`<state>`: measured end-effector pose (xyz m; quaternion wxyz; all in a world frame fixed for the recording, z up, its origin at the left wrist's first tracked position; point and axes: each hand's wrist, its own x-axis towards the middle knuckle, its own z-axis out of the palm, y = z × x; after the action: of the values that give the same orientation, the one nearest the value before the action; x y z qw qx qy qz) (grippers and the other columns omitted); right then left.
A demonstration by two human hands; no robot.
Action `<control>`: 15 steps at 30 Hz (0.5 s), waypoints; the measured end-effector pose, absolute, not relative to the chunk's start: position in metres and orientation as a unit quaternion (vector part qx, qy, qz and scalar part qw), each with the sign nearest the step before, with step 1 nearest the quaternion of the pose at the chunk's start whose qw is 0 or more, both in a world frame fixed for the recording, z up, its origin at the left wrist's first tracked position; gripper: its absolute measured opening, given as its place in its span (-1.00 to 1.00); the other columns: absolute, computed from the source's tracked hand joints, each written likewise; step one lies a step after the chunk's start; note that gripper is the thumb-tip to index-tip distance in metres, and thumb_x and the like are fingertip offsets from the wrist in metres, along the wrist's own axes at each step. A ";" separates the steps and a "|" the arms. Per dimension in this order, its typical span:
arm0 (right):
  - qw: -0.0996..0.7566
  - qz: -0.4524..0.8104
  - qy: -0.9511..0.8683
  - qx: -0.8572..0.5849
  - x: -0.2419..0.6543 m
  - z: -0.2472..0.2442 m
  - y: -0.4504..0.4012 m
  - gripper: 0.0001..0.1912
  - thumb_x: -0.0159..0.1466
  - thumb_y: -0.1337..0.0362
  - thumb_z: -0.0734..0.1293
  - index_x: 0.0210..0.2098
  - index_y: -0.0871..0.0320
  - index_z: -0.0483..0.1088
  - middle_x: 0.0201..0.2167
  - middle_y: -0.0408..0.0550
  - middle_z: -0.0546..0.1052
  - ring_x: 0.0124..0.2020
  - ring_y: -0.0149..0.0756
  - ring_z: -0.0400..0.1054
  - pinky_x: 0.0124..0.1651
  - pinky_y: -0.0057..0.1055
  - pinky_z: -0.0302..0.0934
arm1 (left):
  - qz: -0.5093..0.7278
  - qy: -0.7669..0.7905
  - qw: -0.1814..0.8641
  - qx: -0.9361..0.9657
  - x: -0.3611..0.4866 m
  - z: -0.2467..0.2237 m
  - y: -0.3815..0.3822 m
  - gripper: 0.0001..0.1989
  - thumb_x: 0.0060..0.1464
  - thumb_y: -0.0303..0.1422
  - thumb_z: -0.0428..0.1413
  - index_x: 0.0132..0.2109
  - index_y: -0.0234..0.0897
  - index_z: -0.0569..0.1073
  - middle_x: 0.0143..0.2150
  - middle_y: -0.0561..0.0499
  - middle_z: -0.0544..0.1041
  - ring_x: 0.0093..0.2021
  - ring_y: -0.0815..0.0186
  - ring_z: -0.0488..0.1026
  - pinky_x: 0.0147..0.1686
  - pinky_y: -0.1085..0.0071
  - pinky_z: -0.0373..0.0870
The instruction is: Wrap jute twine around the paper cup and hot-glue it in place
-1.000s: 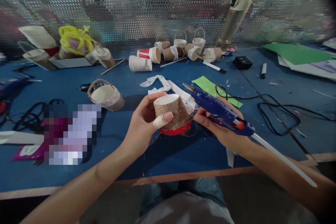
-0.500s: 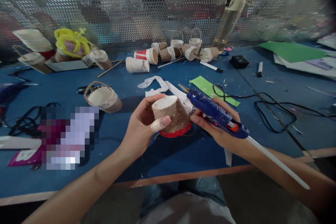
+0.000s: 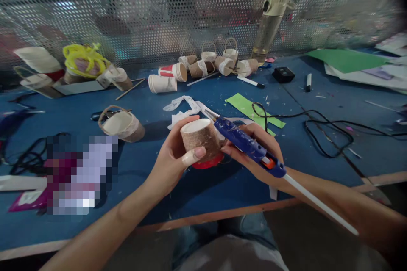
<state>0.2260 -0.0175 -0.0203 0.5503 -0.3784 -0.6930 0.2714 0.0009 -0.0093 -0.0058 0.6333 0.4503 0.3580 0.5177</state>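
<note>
My left hand (image 3: 173, 152) is closed round a paper cup (image 3: 201, 140) wrapped in brown twine, its white base upward and a red band showing at the lower rim. A bandage-like wrap covers my left thumb. In my right hand (image 3: 262, 146) is a blue hot glue gun (image 3: 244, 139), its metal nozzle pointing up and left beyond the cup. A long white glue stick (image 3: 318, 203) sticks out of its rear end. My right fingertips are close to the cup's right side; whether they touch it I cannot tell.
White lace (image 3: 182, 103) and a green paper strip (image 3: 241, 106) lie behind my hands. A small twine basket (image 3: 125, 127) stands left. Several finished baskets (image 3: 224, 65) line the mesh (image 3: 152, 17) beside a bottle (image 3: 269, 29). A black cord (image 3: 330, 148) trails right.
The glue gun and my right hand have shifted slightly left, bringing the nozzle nearer the cup's top. The view has moved a little. Both hands keep their holds.
</note>
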 end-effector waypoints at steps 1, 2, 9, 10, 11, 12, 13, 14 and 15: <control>0.549 0.276 -0.693 -0.377 0.226 -0.020 -0.018 -0.72 0.20 0.40 0.59 -0.22 0.05 0.47 -0.30 -0.20 0.65 -0.33 -0.31 0.56 -0.25 -0.41 0.41 | 0.518 0.362 0.632 0.448 0.001 -0.006 -0.009 -0.43 -0.07 -0.27 0.50 0.13 0.02 0.62 0.15 -0.01 0.61 0.13 0.11 0.55 0.13 0.26 0.52; 0.547 0.277 -0.694 -0.378 0.226 -0.020 -0.018 -0.72 0.20 0.40 0.59 -0.20 0.05 0.47 -0.29 -0.19 0.65 -0.31 -0.31 0.56 -0.24 -0.41 0.41 | 0.519 0.367 0.631 0.444 0.000 -0.006 -0.009 -0.44 -0.06 -0.27 0.49 0.13 0.01 0.62 0.15 -0.01 0.61 0.12 0.13 0.55 0.11 0.27 0.53; 0.538 0.290 -0.682 -0.402 0.229 -0.020 -0.018 -0.72 0.21 0.39 0.58 -0.19 0.04 0.47 -0.32 -0.19 0.64 -0.29 -0.28 0.56 -0.20 -0.37 0.41 | 0.524 0.370 0.636 0.429 -0.002 -0.001 -0.008 -0.43 -0.05 -0.21 0.48 0.15 -0.01 0.63 0.15 -0.05 0.63 0.13 0.07 0.57 0.07 0.26 0.57; 0.537 0.297 -0.680 -0.401 0.229 -0.020 -0.018 -0.71 0.20 0.40 0.58 -0.19 0.04 0.47 -0.32 -0.19 0.63 -0.29 -0.28 0.55 -0.20 -0.36 0.42 | 0.526 0.368 0.634 0.431 -0.002 -0.001 -0.008 -0.43 -0.05 -0.21 0.48 0.15 -0.01 0.63 0.16 -0.06 0.63 0.14 0.06 0.57 0.10 0.24 0.56; 0.537 0.301 -0.678 -0.401 0.229 -0.020 -0.019 -0.70 0.20 0.40 0.59 -0.19 0.04 0.46 -0.33 -0.20 0.63 -0.30 -0.28 0.55 -0.21 -0.37 0.41 | 0.527 0.365 0.633 0.434 -0.002 -0.002 -0.008 -0.43 -0.05 -0.22 0.48 0.15 -0.01 0.63 0.17 -0.06 0.63 0.15 0.05 0.56 0.12 0.22 0.56; 0.537 0.303 -0.677 -0.402 0.229 -0.020 -0.019 -0.69 0.18 0.41 0.60 -0.19 0.04 0.46 -0.33 -0.20 0.63 -0.31 -0.29 0.54 -0.22 -0.37 0.41 | 0.527 0.363 0.631 0.437 -0.002 -0.002 -0.008 -0.43 -0.05 -0.22 0.48 0.15 -0.01 0.63 0.17 -0.07 0.63 0.15 0.04 0.56 0.13 0.21 0.55; 0.536 0.303 -0.676 -0.404 0.229 -0.020 -0.019 -0.67 0.17 0.41 0.61 -0.19 0.04 0.46 -0.33 -0.20 0.63 -0.31 -0.29 0.54 -0.23 -0.38 0.41 | 0.528 0.362 0.630 0.440 -0.002 -0.002 -0.009 -0.43 -0.05 -0.23 0.48 0.15 -0.01 0.63 0.17 -0.07 0.63 0.15 0.04 0.57 0.12 0.20 0.56; 0.537 0.300 -0.676 -0.406 0.230 -0.020 -0.019 -0.67 0.16 0.40 0.61 -0.20 0.04 0.46 -0.32 -0.19 0.63 -0.30 -0.28 0.54 -0.24 -0.39 0.40 | 0.528 0.361 0.629 0.443 -0.002 -0.003 -0.009 -0.43 -0.05 -0.23 0.48 0.15 -0.01 0.63 0.16 -0.07 0.63 0.14 0.04 0.57 0.12 0.21 0.56; 0.536 0.298 -0.677 -0.406 0.230 -0.020 -0.019 -0.67 0.16 0.40 0.61 -0.20 0.04 0.46 -0.31 -0.19 0.64 -0.29 -0.28 0.54 -0.24 -0.39 0.40 | 0.528 0.361 0.627 0.445 -0.002 -0.003 -0.009 -0.44 -0.05 -0.23 0.48 0.15 0.00 0.64 0.16 -0.07 0.63 0.13 0.05 0.58 0.11 0.22 0.56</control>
<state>0.2297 -0.0190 -0.0201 0.5363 -0.4061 -0.6772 0.2981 -0.0021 -0.0091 -0.0029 0.6274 0.4450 0.3606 0.5276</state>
